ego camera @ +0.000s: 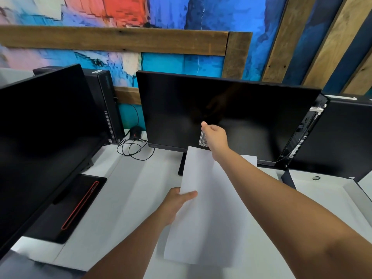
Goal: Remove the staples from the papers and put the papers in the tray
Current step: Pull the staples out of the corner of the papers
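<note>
My left hand [178,199] grips the left edge of a bundle of white papers [203,214], lifted above the white desk at the centre. My right hand [215,136] reaches forward past the papers' far end, in front of the middle monitor, and is closed on a small clear plastic object [202,139]. It could be a staple remover, but I cannot tell for sure. More white paper [249,159] lies under my right forearm near the monitor's base. No tray is visible. Any staple is too small to make out.
A dark monitor [227,115] stands straight ahead and a second one [44,133] at the left, its stand base [68,206] on the white desk [124,198]. Black computer towers [106,105] and looped cables [134,148] sit behind. A dark rack panel [342,137] is at the right.
</note>
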A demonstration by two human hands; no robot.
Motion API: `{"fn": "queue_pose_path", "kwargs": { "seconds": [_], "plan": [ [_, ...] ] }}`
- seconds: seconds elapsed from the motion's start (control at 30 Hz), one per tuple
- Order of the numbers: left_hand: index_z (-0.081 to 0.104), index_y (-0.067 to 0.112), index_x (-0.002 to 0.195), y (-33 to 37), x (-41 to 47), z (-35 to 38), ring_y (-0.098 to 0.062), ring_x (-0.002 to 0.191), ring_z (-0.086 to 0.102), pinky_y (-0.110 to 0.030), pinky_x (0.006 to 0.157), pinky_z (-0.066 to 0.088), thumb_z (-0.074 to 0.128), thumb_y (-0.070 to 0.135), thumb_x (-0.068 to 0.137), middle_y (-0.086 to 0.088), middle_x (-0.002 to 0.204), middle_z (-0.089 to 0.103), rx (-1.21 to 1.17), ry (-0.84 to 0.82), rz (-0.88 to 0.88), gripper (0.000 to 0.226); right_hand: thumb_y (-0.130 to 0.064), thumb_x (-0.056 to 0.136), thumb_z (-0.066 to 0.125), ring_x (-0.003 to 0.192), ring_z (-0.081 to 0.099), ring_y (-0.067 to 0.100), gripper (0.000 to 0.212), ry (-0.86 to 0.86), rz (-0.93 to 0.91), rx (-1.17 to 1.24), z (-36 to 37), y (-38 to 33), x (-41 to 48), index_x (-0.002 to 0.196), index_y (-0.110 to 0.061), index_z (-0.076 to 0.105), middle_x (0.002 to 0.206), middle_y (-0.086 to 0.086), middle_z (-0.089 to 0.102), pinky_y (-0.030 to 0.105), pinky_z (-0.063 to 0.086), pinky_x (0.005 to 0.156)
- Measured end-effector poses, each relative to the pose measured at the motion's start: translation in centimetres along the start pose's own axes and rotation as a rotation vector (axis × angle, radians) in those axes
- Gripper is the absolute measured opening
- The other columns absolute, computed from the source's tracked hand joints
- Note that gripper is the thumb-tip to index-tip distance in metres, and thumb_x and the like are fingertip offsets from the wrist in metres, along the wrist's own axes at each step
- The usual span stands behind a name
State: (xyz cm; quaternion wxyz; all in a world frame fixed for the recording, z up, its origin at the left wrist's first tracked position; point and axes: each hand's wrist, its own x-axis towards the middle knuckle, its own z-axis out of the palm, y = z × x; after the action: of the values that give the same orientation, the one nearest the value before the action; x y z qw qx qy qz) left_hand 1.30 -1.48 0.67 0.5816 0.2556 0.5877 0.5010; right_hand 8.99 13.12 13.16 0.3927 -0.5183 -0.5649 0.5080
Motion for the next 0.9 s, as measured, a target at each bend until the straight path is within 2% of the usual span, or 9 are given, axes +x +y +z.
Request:
{"fn": "queue_pose_path", "kwargs": {
  "seconds": [0.07, 0.23, 0.33, 0.47, 0.6, 0.73, 0.83, 0.9],
  "plan": [
    [0.071, 0.009, 0.104, -0.1, 0.1, -0.2, -0.026, 0.097, 0.07, -0.034, 0.083, 0.055, 0.072, 0.017, 0.083, -0.009, 0.103, 0.074, 0.003, 0.0, -0.003, 0.023, -0.038, 0.095, 0.048, 0.069, 0.048, 0.012, 0.04, -0.002, -0.021, -0.023, 0.2, -0.1, 0.2, 0.099, -0.001, 0.063, 0.085, 0.006, 0.056, 0.021, 0.04, 0.055],
    [0.071, 0.009, 0.105, -0.3, 0.3, 0.1, -0.027, 0.096, 0.071, -0.039, 0.088, 0.055, 0.073, 0.018, 0.082, -0.01, 0.103, 0.074, 0.015, -0.01, 0.001, 0.024, -0.041, 0.095, 0.046, 0.066, 0.052, 0.016, 0.042, -0.003, -0.042, -0.171, 0.1, 0.2, 0.7, 0.08, -0.003, 0.057, 0.072, 0.005, 0.054, 0.023, 0.04, 0.056],
    [0.072, 0.009, 0.105, -0.2, 0.3, 0.3, -0.026, 0.096, 0.071, -0.039, 0.089, 0.055, 0.073, 0.018, 0.082, -0.009, 0.102, 0.074, 0.025, -0.016, 0.004, 0.025, -0.041, 0.096, 0.042, 0.069, 0.05, 0.02, 0.052, -0.009, -0.065, -0.244, 0.2, 0.5, 0.9, 0.094, 0.007, 0.062, 0.074, 0.01, 0.053, 0.03, 0.041, 0.066],
    [0.073, 0.011, 0.103, 0.0, 0.4, 0.5, -0.025, 0.095, 0.071, -0.041, 0.091, 0.054, 0.074, 0.019, 0.081, -0.007, 0.1, 0.075, 0.032, -0.011, -0.005, 0.024, -0.042, 0.098, 0.036, 0.075, 0.053, 0.021, 0.053, -0.042, -0.109, -0.346, 0.5, 1.0, 1.0, 0.097, 0.004, 0.063, 0.083, 0.013, 0.059, 0.033, 0.044, 0.073],
    [0.073, 0.01, 0.102, -0.1, 0.4, 0.6, -0.026, 0.094, 0.071, -0.041, 0.09, 0.055, 0.074, 0.019, 0.08, -0.008, 0.1, 0.075, 0.036, -0.002, -0.017, 0.023, -0.044, 0.098, 0.034, 0.074, 0.055, 0.019, 0.054, -0.031, -0.161, -0.453, 0.7, 1.4, 1.0, 0.091, 0.0, 0.065, 0.085, 0.012, 0.062, 0.029, 0.04, 0.068],
    [0.073, 0.008, 0.103, 0.0, 0.4, 0.6, -0.028, 0.095, 0.071, -0.043, 0.091, 0.054, 0.075, 0.019, 0.08, -0.01, 0.1, 0.075, 0.034, -0.008, -0.024, 0.026, -0.043, 0.1, 0.031, 0.07, 0.054, 0.019, 0.052, -0.019, -0.193, -0.533, 0.8, 1.8, 0.9, 0.073, -0.007, 0.057, 0.074, 0.006, 0.058, 0.027, 0.038, 0.067],
    [0.073, 0.008, 0.102, 0.0, 0.3, 0.8, -0.029, 0.095, 0.071, -0.042, 0.091, 0.054, 0.075, 0.019, 0.08, -0.01, 0.1, 0.075, 0.03, -0.013, -0.017, 0.024, -0.043, 0.1, 0.03, 0.074, 0.057, 0.021, 0.052, -0.022, -0.214, -0.561, 0.9, 2.3, 1.0, 0.08, -0.005, 0.06, 0.082, 0.01, 0.063, 0.029, 0.041, 0.068],
    [0.073, 0.009, 0.102, 0.0, 0.1, 0.8, -0.028, 0.095, 0.071, -0.041, 0.09, 0.055, 0.074, 0.019, 0.08, -0.01, 0.1, 0.075, 0.033, -0.013, -0.015, 0.024, -0.043, 0.1, 0.03, 0.073, 0.057, 0.02, 0.052, -0.027, -0.221, -0.582, 0.9, 2.6, 1.0, 0.081, -0.005, 0.06, 0.08, 0.01, 0.063, 0.029, 0.041, 0.068]
  ]
}}
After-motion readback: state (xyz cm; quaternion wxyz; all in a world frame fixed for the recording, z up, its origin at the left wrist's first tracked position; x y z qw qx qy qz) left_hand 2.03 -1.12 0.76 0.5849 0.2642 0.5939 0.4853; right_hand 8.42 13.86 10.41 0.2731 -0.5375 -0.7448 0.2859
